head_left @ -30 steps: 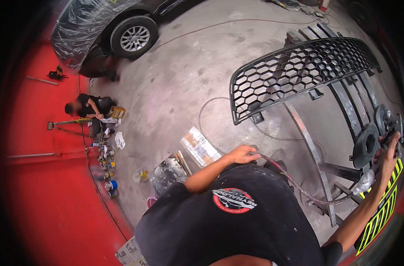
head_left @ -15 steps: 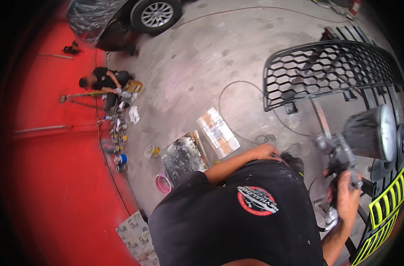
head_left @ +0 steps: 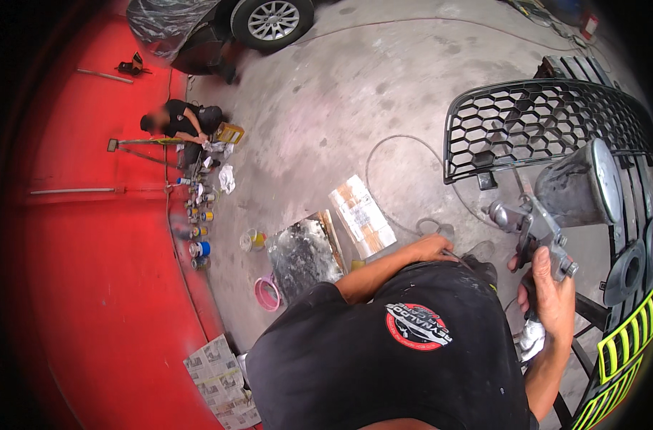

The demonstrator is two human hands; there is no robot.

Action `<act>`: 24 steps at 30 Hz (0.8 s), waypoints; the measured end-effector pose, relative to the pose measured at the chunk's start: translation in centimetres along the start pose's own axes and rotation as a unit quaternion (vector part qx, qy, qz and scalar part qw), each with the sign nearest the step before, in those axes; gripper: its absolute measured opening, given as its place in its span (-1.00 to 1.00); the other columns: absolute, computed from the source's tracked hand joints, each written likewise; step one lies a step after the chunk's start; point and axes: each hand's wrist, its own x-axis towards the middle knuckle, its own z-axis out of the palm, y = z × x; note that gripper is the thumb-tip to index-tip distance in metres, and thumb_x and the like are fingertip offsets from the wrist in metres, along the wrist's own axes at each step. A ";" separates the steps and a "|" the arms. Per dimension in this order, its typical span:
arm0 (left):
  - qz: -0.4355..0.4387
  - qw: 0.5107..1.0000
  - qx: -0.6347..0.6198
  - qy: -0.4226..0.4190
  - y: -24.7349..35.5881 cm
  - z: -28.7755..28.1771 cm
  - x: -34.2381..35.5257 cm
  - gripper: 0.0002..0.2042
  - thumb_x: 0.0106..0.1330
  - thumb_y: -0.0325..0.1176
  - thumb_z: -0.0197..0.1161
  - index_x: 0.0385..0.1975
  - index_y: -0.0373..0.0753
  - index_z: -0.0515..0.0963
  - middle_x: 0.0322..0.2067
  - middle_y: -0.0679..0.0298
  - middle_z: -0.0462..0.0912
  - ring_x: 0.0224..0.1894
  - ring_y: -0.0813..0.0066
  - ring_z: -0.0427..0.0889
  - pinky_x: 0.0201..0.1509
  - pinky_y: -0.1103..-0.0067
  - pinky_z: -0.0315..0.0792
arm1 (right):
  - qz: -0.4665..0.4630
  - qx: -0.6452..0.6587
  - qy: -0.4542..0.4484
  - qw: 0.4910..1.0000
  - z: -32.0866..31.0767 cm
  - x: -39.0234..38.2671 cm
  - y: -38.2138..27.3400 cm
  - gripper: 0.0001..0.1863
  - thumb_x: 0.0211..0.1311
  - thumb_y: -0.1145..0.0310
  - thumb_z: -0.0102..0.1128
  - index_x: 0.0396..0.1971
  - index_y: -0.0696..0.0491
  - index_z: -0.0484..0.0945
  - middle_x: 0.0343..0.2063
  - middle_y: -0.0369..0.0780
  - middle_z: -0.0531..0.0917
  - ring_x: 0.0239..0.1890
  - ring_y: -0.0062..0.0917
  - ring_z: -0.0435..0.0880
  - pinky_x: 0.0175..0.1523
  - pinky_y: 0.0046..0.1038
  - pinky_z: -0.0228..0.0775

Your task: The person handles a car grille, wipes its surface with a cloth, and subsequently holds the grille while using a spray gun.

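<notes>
In my right hand is a metal spray gun, its handle wrapped by my fingers. A grey, paint-stained cup is fixed to the gun and leans to the right. Crumpled silver foil covers the part below the grip. Just beyond the gun, a black honeycomb car grille rests on a stand, apart from the nozzle. My left hand is at my hip, fingers closed on a thin dark strand that looks like the hose; its run there is partly hidden.
Yellow-green slatted trim lies right of my arm. On the floor are a hose loop, cardboard, a stained board and a pink basin. A co-worker crouches by several cans along the red wall.
The spray gun has moved up and left, closer to the grille, and its cup has tilted. My left hand stays at my hip. The whole view has shifted slightly.
</notes>
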 end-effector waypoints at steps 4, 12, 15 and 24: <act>0.013 1.000 0.005 0.004 0.2 -0.4 -0.1 -0.52 0.15 0.10 0.18 -0.45 -0.33 0.54 -0.48 -0.05 0.55 -0.35 -0.04 0.54 -0.28 0.28 0.37 | 0.027 0.022 0.153 0.988 -3.8 0.5 -0.4 -0.41 0.26 -0.18 -0.09 -0.42 0.15 0.51 -0.66 -0.29 0.50 -0.81 -0.71 0.31 -0.71 -0.63 0.10; -0.024 0.999 -0.016 0.024 -2.0 -0.9 -1.1 -0.51 0.16 0.13 0.13 -0.50 -0.29 0.53 -0.55 -0.06 0.54 -0.39 -0.08 0.53 -0.31 0.25 0.37 | -0.075 -0.007 0.454 0.888 -10.1 4.8 0.5 -0.31 0.17 -0.30 -0.10 -0.45 0.16 0.50 -0.60 -0.30 0.49 -0.75 -0.72 0.33 -0.67 -0.64 0.11; -0.022 1.000 0.001 0.014 -2.5 -1.3 -1.8 -0.53 0.17 0.11 0.13 -0.47 -0.28 0.55 -0.51 -0.05 0.55 -0.36 -0.02 0.55 -0.29 0.28 0.38 | -0.037 0.027 0.375 0.926 -7.1 4.7 -0.6 -0.33 0.11 -0.34 -0.05 -0.59 0.07 0.50 -0.83 -0.38 0.33 -0.81 -0.72 0.29 -0.69 -0.64 0.08; 0.005 0.999 -0.030 -0.025 -3.5 0.5 -0.2 -0.63 0.19 -0.06 0.17 -0.21 -0.25 0.57 -0.28 0.00 0.62 -0.14 0.10 0.59 -0.06 0.36 0.42 | -0.072 0.006 -0.086 0.994 -2.5 1.3 0.7 -0.59 0.16 0.04 0.21 -0.48 0.16 0.51 -0.74 -0.36 0.44 -0.71 -0.70 0.40 -0.60 -0.57 0.25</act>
